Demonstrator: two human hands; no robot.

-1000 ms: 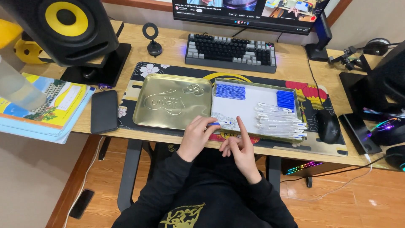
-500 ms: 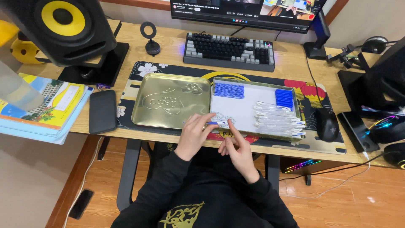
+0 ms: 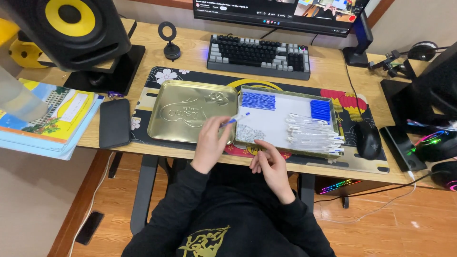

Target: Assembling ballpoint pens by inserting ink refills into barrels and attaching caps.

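Head view, looking down at a seated person; the left hand (image 3: 209, 143) is raised over the near edge of the counter (image 3: 328, 71), its fingers clamped on a clear pen with a blue tip (image 3: 236, 118), held slantwise above the seam between the gold tin lid (image 3: 185, 107) and the open tin tray (image 3: 281, 123); the right hand (image 3: 271, 162) rests at the tray's near rim, fingers loosely curled together, whether they hold anything cannot be told. Inside the tray: a heap of small springs (image 3: 250, 134) beside the right hand, blue refills (image 3: 258, 101) at the far left, blue caps (image 3: 320, 110) at the far right, clear pen barrels (image 3: 314, 135) along the right side. Beyond lie a keyboard (image 3: 257, 56); a black phone (image 3: 114, 123) to the left; a mouse (image 3: 368, 140) to the right.
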